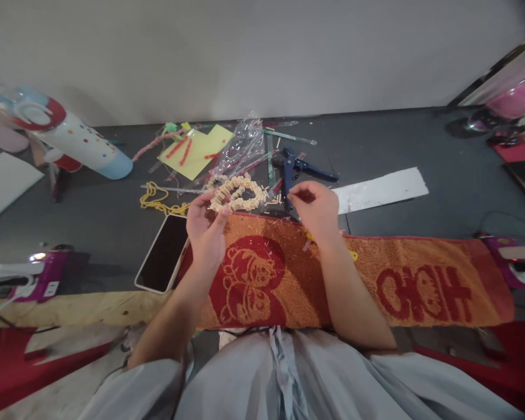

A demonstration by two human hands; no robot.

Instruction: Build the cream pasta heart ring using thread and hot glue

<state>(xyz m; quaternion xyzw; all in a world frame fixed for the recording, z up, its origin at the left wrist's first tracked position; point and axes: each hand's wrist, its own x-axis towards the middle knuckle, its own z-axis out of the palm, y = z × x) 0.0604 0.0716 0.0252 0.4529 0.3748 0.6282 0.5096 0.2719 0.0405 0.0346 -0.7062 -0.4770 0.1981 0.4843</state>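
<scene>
My left hand pinches the near edge of a cream ring of small bead-like pieces, held just above the far edge of an orange and red towel. My right hand is closed in a pinch to the right of the ring; what its fingers hold is too small to name. It hovers right in front of a blue glue gun lying on the dark table.
A phone lies face up left of my left hand. Yellow cord, clear plastic wrap, yellow paper and a white strip sit behind. A dotted white tube lies far left.
</scene>
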